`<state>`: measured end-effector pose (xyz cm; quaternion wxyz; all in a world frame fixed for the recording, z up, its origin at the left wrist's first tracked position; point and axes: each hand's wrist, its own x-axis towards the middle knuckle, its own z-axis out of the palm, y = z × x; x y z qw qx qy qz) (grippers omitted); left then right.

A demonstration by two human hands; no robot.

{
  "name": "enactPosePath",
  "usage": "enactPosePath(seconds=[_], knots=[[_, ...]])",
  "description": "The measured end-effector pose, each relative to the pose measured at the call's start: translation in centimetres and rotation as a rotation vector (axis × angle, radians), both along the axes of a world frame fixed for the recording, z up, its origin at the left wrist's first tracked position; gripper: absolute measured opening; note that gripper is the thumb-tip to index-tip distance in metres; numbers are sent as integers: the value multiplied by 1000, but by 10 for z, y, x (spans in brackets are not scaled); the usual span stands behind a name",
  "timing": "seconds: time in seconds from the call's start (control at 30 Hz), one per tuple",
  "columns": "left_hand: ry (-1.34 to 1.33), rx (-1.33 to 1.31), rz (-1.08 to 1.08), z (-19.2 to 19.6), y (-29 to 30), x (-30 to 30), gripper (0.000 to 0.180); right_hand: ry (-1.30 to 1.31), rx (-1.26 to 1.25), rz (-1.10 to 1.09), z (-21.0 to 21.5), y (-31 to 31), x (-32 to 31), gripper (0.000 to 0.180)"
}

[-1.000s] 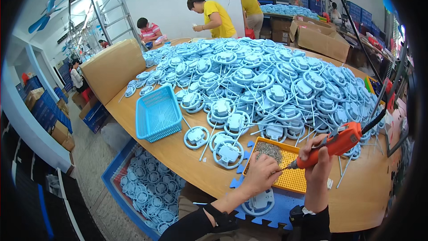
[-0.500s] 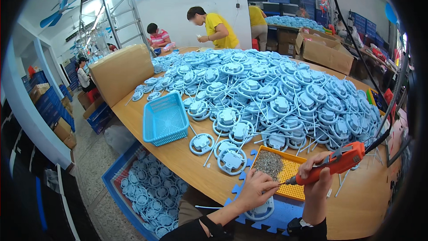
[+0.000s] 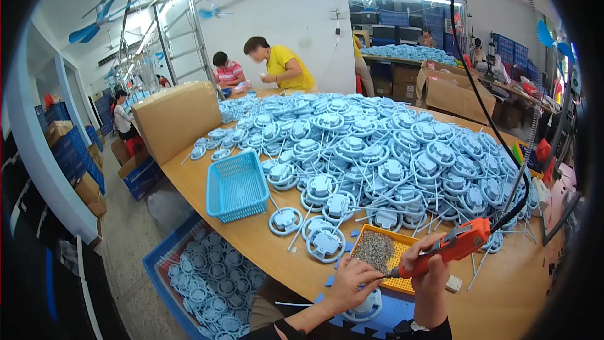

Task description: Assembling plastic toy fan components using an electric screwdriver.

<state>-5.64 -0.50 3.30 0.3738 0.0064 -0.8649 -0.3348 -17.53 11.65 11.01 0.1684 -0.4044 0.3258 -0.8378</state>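
My right hand [image 3: 429,274] is wrapped round a red electric screwdriver [image 3: 454,247] with a dark cable, its nose pointing left. My left hand [image 3: 352,284] pinches its fingertips together at the tip of the bit; whatever they hold is too small to make out. Just below them, a light-blue ring-shaped plastic part [image 3: 367,308] lies on a blue foam mat [image 3: 393,316], partly hidden by the left hand. Behind both hands sits a yellow-orange tray [image 3: 402,249] with a heap of small metal screws [image 3: 375,250] in its left part.
A large heap of light-blue ring-shaped parts with thin stems [image 3: 377,145] covers the table's far side. A blue plastic basket [image 3: 236,186] stands left. Below the table edge is a blue crate [image 3: 157,271] of similar parts. Behind, a person in yellow [image 3: 289,66] bends over the table.
The whole view has shifted a little, with more of the room showing at the top. My hands keep together at the screwdriver's tip, slightly lower and further left in the picture.
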Motion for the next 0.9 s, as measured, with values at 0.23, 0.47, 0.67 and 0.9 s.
enactPosePath(seconds=[0.23,0.47,0.67,0.9], knots=[[-30,-5,56,6,12,10,15,-16,-20,-22,4,11,9,48],[-2,31,-20,-8,1,12,15,41,144,-16,4,1,13,55],[-59,-26,3,-21,1,18,28,78,228,-12,-3,-7,18,67],[-438,-87,71,-21,4,43,73,106,378,-50,-23,-5,28,64]])
